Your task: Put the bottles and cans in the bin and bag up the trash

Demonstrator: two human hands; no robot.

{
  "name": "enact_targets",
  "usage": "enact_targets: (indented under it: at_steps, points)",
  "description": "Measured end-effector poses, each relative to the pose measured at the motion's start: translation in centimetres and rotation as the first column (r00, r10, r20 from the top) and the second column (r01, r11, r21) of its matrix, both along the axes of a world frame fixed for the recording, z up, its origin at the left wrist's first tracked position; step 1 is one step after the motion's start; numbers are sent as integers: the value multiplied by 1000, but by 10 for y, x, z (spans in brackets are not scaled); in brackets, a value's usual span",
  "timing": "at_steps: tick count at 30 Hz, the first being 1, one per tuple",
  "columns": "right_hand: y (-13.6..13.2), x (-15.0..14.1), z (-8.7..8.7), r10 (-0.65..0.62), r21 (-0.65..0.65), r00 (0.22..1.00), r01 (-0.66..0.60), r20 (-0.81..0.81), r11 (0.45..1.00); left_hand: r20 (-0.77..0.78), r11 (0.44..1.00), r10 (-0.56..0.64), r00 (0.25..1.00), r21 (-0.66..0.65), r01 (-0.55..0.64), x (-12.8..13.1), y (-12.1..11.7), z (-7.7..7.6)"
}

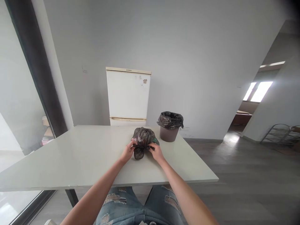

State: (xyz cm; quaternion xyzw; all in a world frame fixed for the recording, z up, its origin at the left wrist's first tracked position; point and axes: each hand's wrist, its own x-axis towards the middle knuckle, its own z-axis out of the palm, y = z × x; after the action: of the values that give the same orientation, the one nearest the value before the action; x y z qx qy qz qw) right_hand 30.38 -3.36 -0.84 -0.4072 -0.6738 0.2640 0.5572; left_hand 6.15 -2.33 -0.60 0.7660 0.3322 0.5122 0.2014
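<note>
A filled black garbage bag [144, 135] rests on the white table, its gathered neck facing me and a loose flap hanging toward the near side. My left hand [128, 152] pinches the bag's plastic on the left of the neck. On the other side, my right hand [156, 150] grips the plastic with fingers closed. Pinkish and green bits show faintly through the thin film. Behind and to the right stands a brown trash bin [168, 134], upright, with a black liner [170, 120] folded over its rim.
The white table [89, 159] reaches far to the left; its right edge lies just beyond the bin. Past the far edge a white refrigerator [128, 95] stands against the grey wall. A metal rack [278, 132] sits on the floor at far right.
</note>
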Motion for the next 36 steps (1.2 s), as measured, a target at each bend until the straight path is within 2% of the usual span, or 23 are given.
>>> enact_targets:
  at_steps: [4,7,10,13,16,18,21,24,29,32,34,36]
  points:
    - [-3,2,3,-34,-15,998,33,-59,999,-11,997,65,998,48,-64,-5,-2,8]
    - [-9,2,7,-41,-18,996,39,-81,999,-62,997,6,998,72,-1,-10,-9,15]
    - [-16,3,10,-14,-23,997,12,-73,1000,-5,997,-12,1000,71,12,-11,-15,18]
    - [-22,4,13,89,-34,996,-90,-9,995,-23,991,4,1000,137,-1,-2,-16,13]
    - [-26,2,15,232,-3,968,-232,98,973,-194,976,29,981,219,15,9,-14,6]
    - [-25,-1,14,254,30,955,-262,150,965,-276,971,48,960,238,19,12,-13,2]
    - [-22,-3,11,118,103,977,-138,176,985,-284,970,46,958,240,24,11,-14,2]
    - [-18,-1,7,-99,162,991,83,95,983,-152,978,45,987,208,-13,5,-14,2]
    - [-17,8,3,-357,150,931,365,-76,919,58,962,220,974,156,-226,-2,-8,-1]
    - [-18,11,2,-394,103,912,406,-117,908,116,941,285,952,156,-301,-7,-5,1]
    - [-18,10,2,-349,59,931,357,-109,932,138,933,306,942,152,-325,-9,-5,4]
    - [-18,7,4,-269,28,959,273,-89,962,123,941,283,951,155,-300,-10,-6,8]
